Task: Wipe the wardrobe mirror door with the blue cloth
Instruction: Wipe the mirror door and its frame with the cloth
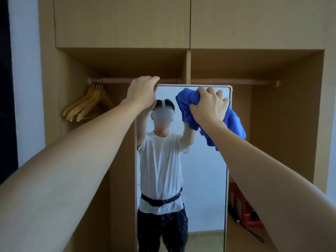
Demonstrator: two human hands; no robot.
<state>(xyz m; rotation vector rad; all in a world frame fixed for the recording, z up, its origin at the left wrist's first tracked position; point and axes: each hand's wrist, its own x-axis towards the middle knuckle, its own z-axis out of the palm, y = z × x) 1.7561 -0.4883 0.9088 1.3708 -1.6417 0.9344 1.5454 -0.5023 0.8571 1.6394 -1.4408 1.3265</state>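
Right hand (209,106): fingers curled tight into a bunched blue cloth (189,108), gripping it and pressing it against the glass near the top right corner of the mirror (203,170). A loose tail of the cloth hangs down and to the right of the wrist, overlapping the mirror's right edge. The right forearm runs in from the lower right of the view.

Left hand (143,91): fingers hooked over the top edge of the mirror at its top left corner, holding the frame; the fingertips are behind the edge and not seen. The left forearm runs in from the lower left.

Mirror: tall, narrow, upright panel with a thin light frame and a yellow cap on the top right corner. Its lower glass carries spots and streaks, densest towards the bottom edge. The glass reflects a person in a white T-shirt, dark belt and dark trousers, with both arms raised.

Wardrobe (281,124): open, tan wood, behind the mirror. A rail (234,81) crosses it just above the mirror's top edge. Wooden hangers (87,104) hang in a bunch at the rail's left end, well apart from the mirror. Closed upper cabinet doors (121,22) sit above. A red box (243,210) rests on the wardrobe floor at the lower right, with a black cord trailing beside it.
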